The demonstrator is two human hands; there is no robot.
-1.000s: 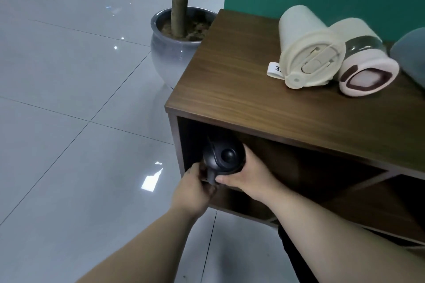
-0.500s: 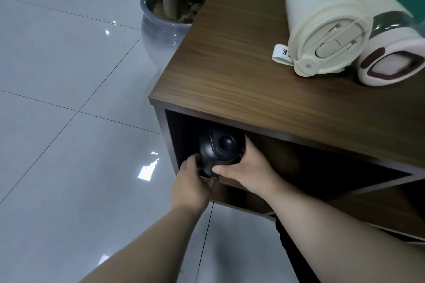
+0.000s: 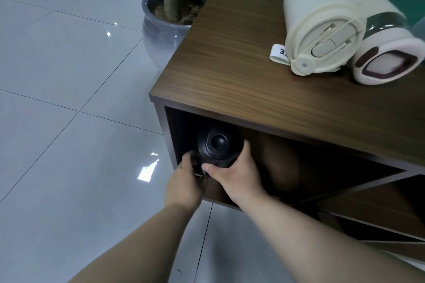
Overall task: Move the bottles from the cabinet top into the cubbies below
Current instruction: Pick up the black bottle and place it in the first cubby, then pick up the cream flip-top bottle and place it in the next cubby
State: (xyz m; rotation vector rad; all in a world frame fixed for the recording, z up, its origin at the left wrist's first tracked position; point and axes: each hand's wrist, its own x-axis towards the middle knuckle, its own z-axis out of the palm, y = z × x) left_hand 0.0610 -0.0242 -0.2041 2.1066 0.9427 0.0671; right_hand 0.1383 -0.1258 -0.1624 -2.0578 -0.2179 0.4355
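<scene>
A black bottle (image 3: pixel 217 146) lies on its side in the leftmost cubby of the brown wooden cabinet (image 3: pixel 230 76), its lid facing me. My right hand (image 3: pixel 234 172) grips its right side and underside. My left hand (image 3: pixel 186 181) holds its lower left edge, at the black loop. On the cabinet top a cream bottle (image 3: pixel 319 27) with a white strap lies on its side, touching a cream and brown bottle (image 3: pixel 386 41) to its right.
A grey ceramic pot (image 3: pixel 161 27) with a tree trunk stands on the tiled floor beside the cabinet's left end. A green wall rises behind the cabinet. More cubbies with slanted dividers (image 3: pixel 368 181) open to the right.
The black bottle has gone a little deeper into the left cubby with both hands on it. My head has moved closer and lower.
</scene>
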